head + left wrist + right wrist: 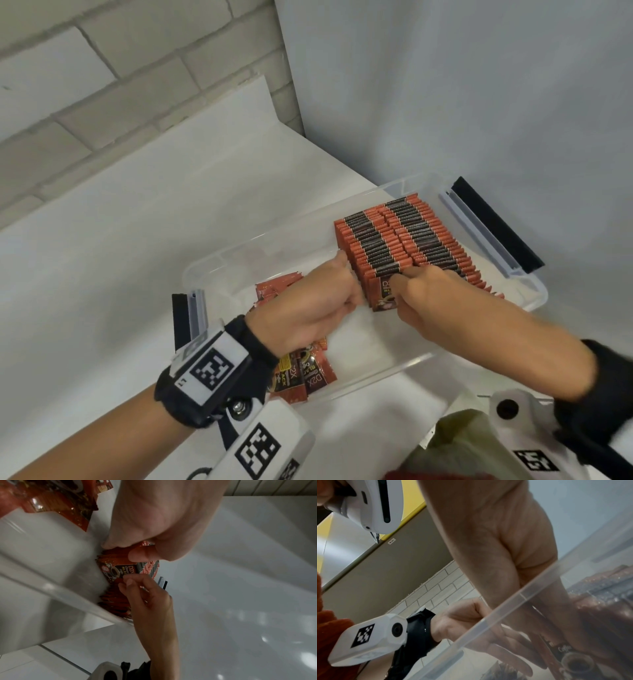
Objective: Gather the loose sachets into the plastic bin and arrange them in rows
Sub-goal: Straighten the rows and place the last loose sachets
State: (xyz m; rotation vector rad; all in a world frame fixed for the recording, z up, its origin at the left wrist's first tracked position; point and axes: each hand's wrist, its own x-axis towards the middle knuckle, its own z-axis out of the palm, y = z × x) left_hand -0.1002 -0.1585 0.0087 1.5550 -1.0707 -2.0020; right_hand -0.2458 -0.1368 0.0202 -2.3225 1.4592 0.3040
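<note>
A clear plastic bin (212,270) is sitting on a white table (102,257), near a corner formed by a brick wall (85,85) and a plain wall. Red-and-black coffee sachets (394,236) are standing on edge in two tight rows in the far right part of the bin. Loose sachets (308,377) are lying flat in a heap at the bin's near left, partly under the left wrist. The left hand (308,305), fingers curled, is pressing against the near left end of the rows; whether it is pinching a sachet cannot be told. The right hand (421,301) is reaching over the bin's near wall, its fingertips (128,581) pinching the frontmost sachet (120,570), which is standing upright against the row. Black-and-grey clip handles (496,226) are sitting on the bin's two ends.
</note>
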